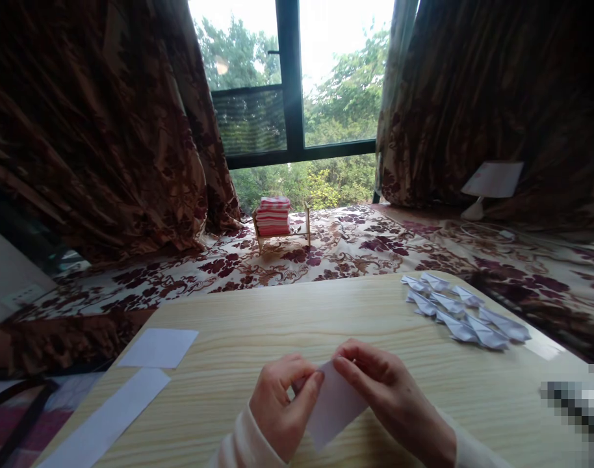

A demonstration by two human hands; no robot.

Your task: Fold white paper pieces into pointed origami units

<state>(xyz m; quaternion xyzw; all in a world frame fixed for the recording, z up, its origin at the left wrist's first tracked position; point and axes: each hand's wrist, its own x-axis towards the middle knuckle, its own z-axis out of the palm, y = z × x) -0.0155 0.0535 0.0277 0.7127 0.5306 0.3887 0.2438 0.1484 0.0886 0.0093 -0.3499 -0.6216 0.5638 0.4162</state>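
Observation:
Between my two hands, just above the light wooden table (238,318), is a small sheet of white paper (336,404). My left hand (284,400) pinches its upper left edge between thumb and fingers. At the top right edge, my right hand (385,387) grips the same sheet, fingers curled over it. The sheet hangs tilted, with a corner pointing down. Several folded white paper pieces (465,312) lie grouped at the table's far right. To the left are a flat paper rectangle (158,348) and a long paper strip (106,416).
Behind the table, a floral-covered ledge (355,237) holds a small rack (307,227) with folded pink striped cloths (273,216). A white lamp (492,181) stands at the right. Dark curtains (131,117) flank the window. A pixelated patch (580,403) covers something at the right edge.

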